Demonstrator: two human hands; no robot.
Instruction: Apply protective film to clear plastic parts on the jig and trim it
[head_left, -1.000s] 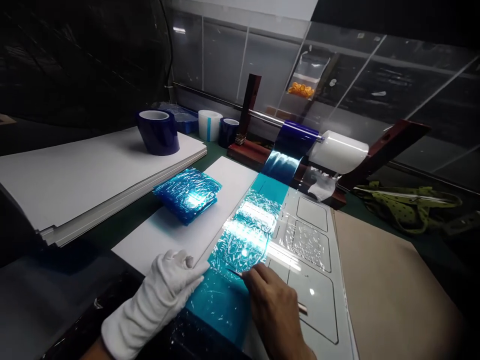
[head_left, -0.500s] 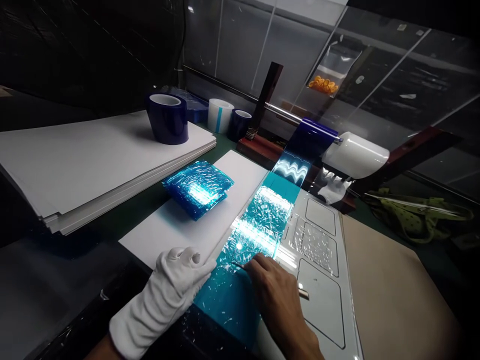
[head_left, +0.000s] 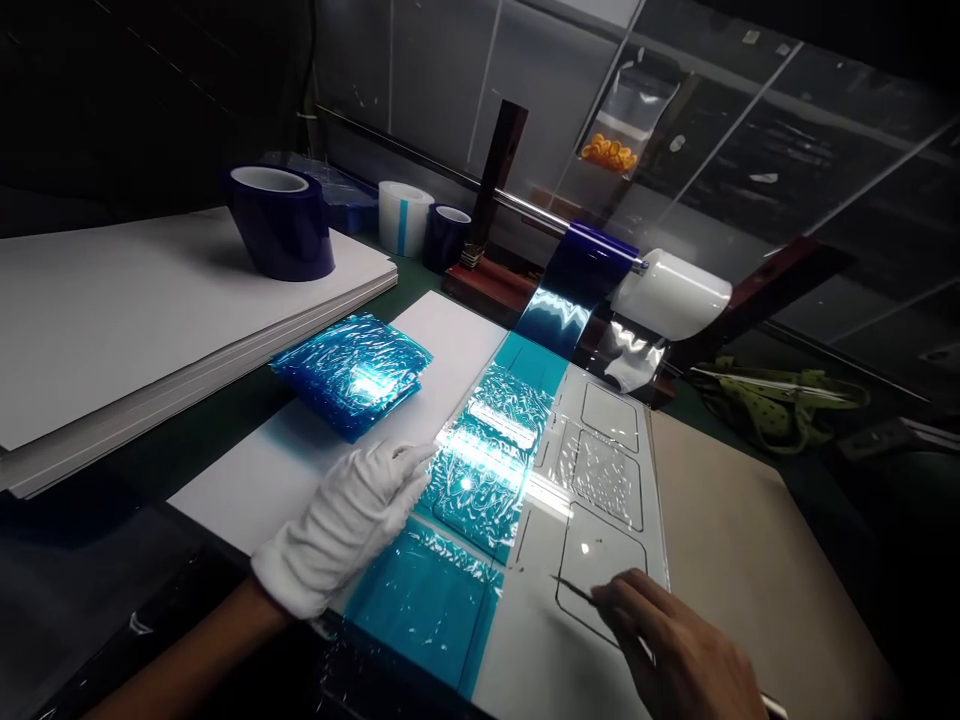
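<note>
Clearance: right side open, left and rear blocked
Tan board (head_left: pixel 757 560) right of the white panel (head_left: pixel 600 620) lies bare; paper stack (head_left: pixel 150 310) with tape roll (head_left: pixel 279 220) blocks left, film dispenser (head_left: pixel 622 290) blocks rear.

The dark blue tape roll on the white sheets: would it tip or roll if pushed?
The dark blue tape roll stands on its flat end on the white sheets, so it would probably slide rather than roll. It looks wide and squat, so tipping seems unlikely.

One camera only, on my head, looking forward and down across the table (head_left: pixel 757 560). Close range: my hands sit at the lower edge of the frame, the film roll stand (head_left: pixel 592 265) upper centre, the clear back panel (head_left: pixel 450 90) along the top.
</note>
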